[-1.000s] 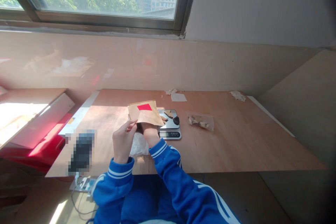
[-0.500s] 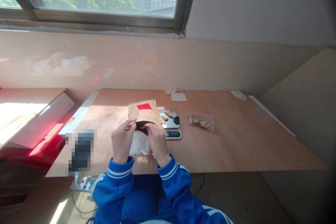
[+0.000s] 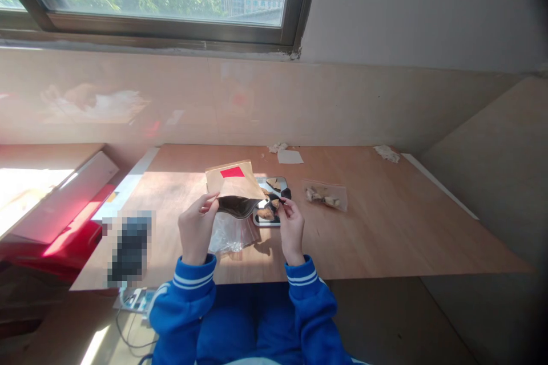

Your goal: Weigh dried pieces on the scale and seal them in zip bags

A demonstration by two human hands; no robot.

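Right hand [image 3: 291, 225] pinched shut on a few small brown pieces [image 3: 269, 211], held just over the near edge of the scale [image 3: 274, 201]. Left hand [image 3: 196, 228] closed on the near lip of the kraft bag [image 3: 233, 185], holding its mouth open toward me.

Key geometry: bag mouth sits at 9 o'clock from my right fingertips, close, nearly touching the pieces. Bag's long axis runs 6 to 12, mouth at the 6 end, red label [image 3: 232, 171] on the far upper face. Right hand is nearer the scale, left hand nearer the bag.

Further out: clear crumpled plastic bag [image 3: 229, 234] on the table [image 3: 385, 239], under and between my hands. More dark and tan bits on the scale platform at 12 from my right hand. Clear pouch of pale chunks [image 3: 324, 196] at 2 o'clock, apart from the scale. White paper slip [image 3: 290, 157] and paper scraps toward the far edge at 12. Blurred dark object [image 3: 129, 248] at 9, well apart from my left hand.
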